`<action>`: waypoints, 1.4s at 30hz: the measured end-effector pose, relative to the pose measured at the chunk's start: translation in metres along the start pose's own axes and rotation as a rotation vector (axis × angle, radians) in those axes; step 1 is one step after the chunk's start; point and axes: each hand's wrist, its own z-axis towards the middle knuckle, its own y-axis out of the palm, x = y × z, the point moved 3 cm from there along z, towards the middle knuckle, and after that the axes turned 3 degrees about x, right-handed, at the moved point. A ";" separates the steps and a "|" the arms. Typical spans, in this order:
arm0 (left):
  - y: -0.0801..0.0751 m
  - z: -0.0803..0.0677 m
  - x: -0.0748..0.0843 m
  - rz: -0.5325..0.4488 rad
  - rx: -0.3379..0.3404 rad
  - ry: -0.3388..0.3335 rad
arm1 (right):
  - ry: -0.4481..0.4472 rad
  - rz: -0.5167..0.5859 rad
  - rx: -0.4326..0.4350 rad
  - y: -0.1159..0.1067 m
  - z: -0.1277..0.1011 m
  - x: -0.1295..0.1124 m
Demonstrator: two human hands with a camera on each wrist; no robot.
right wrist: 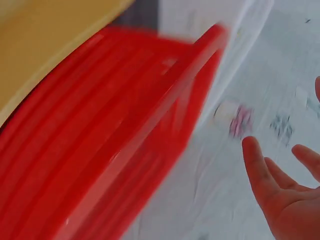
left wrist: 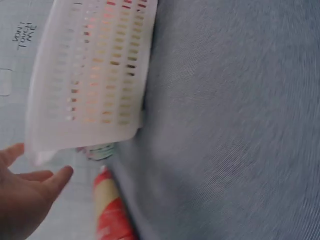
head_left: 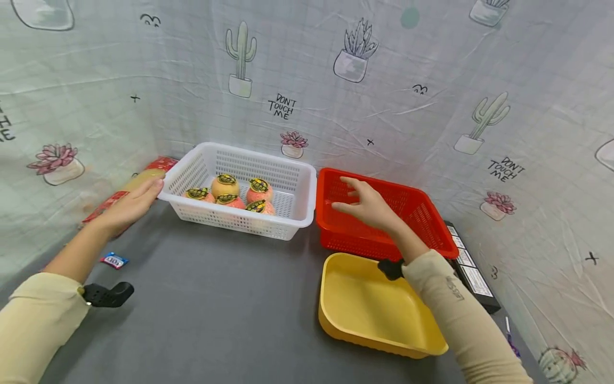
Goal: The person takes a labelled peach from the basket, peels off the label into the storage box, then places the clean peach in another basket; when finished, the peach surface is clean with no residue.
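A white perforated basket (head_left: 230,218) stands at the back of the grey table, holding several round pink and yellow fruits (head_left: 225,186) with black-and-yellow labels. My left hand (head_left: 131,208) is at its left end, fingers extended; in the left wrist view the thumb and fingers are spread close to the basket's rim (left wrist: 40,115), and contact is hard to tell. Over the red basket (head_left: 352,242), right of the white one, hovers my right hand (head_left: 366,205), fingers spread and holding nothing. In the right wrist view the fingers (right wrist: 257,167) stand apart from the red basket's rim.
In front of the red basket lies a yellow tray (head_left: 369,304). A black box with white labels (head_left: 472,272) is along the right edge. At left are a red-and-tan package (head_left: 139,181) and a small blue packet (head_left: 114,260). Printed cloth hangs behind.
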 end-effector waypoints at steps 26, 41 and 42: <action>0.036 0.006 -0.035 -0.753 0.179 -0.028 | 0.394 0.348 -0.256 0.159 0.096 -0.049; 0.032 0.011 -0.029 -0.745 0.249 -0.012 | 0.236 0.148 -0.250 0.159 0.115 -0.048; 0.031 0.013 -0.029 -0.740 0.256 -0.015 | 0.245 0.150 -0.238 0.156 0.115 -0.049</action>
